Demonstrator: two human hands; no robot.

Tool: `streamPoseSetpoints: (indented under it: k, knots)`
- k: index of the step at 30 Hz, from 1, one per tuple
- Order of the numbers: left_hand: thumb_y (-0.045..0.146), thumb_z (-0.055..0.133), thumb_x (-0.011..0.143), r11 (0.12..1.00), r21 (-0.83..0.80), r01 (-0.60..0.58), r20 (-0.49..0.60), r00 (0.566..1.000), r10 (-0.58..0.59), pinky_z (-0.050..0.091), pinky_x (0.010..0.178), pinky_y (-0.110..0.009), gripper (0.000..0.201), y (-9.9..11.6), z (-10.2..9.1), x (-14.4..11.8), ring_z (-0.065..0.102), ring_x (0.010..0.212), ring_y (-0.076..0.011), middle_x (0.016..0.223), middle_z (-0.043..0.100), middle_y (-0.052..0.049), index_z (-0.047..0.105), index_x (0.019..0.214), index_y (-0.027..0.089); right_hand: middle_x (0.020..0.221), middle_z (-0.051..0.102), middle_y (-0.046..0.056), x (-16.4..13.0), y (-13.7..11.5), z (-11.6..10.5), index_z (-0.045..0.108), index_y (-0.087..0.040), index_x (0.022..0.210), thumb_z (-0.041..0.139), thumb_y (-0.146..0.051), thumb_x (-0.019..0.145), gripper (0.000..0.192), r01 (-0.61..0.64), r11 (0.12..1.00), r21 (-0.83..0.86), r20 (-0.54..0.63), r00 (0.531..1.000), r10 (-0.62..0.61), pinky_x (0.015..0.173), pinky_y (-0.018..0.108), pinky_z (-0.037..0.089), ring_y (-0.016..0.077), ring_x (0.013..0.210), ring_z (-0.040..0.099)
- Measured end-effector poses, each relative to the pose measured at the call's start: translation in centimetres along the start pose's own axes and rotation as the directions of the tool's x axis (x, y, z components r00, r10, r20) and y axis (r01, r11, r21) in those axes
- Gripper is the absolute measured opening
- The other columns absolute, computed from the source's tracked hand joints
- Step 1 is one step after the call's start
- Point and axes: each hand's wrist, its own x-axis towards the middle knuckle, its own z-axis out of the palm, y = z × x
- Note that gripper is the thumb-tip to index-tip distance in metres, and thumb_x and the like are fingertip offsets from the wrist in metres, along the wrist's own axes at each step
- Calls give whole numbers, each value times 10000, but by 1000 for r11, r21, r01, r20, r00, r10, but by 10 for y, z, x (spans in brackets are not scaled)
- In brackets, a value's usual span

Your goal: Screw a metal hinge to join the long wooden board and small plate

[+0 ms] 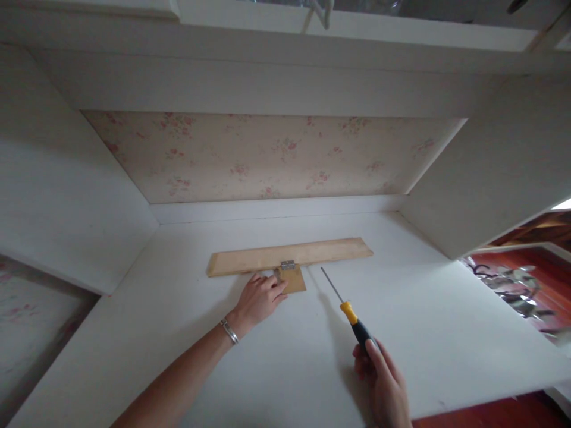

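The left hand [261,297] is laid flat, fingers spread loosely, on the white shelf [423,321], with its fingertips pressed against the small wooden block [293,279] at the hand's 1 o'clock. Nothing is gripped by it; a bracelet [229,331] is worn at the wrist. The block is joined by a small metal hinge [288,264] to the long wooden strip [289,255], which is laid across at 12 o'clock, well short of the flowered back panel [272,157].

The right hand [386,386] is closed around the black and yellow handle of a screwdriver [348,309], its shaft pointed toward 11 o'clock, the tip held apart from the hinge.

A slip may be judged the main risk: the block is steadied by fingertips only, so the tip could skid off toward those fingers.
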Motion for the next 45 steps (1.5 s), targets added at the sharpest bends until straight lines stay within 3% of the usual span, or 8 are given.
streamPoseSetpoints:
  k: [12,22,33,41,45]
  knots:
    - [410,340,944,1000,11,-4,-97,995,5,366,809,-368,370,1,-28,24,565,842,-186,889,624,-65,619,1130,255,710,596,2,-2,-3,1,622,-188,846,620,-456,764,281,9,999,31,-4,1000,-9,484,224,373,95,551,457]
    - [356,486,898,989,86,-123,-57,990,129,351,717,-333,261,-2,-2,0,508,740,-162,776,573,-28,632,1099,276,718,608,9,0,1,-3,618,-170,854,616,-477,758,322,21,1000,-19,-5,1000,-21,512,232,381,107,565,469]
    - [330,423,929,977,130,-168,-151,971,187,331,711,-327,272,-9,-33,26,499,740,-156,767,557,-40,645,1076,275,717,606,6,-2,-1,-1,616,-169,863,624,-480,747,332,29,1000,-4,-10,1000,-29,495,232,382,105,550,468]
    - [346,474,906,968,131,-214,-79,971,225,325,668,-309,235,-8,-5,9,512,711,-147,742,562,-25,645,1048,268,711,618,22,-2,-4,1,624,-165,871,639,-499,718,367,39,999,-29,-32,999,-40,488,245,396,122,544,486]
    - [360,470,909,974,105,-199,-146,966,213,338,669,-303,247,-14,-12,17,511,696,-141,715,556,-22,653,1051,275,710,608,18,0,-2,0,619,-162,847,621,-492,741,346,33,999,-35,-16,999,-34,494,239,387,116,551,474]
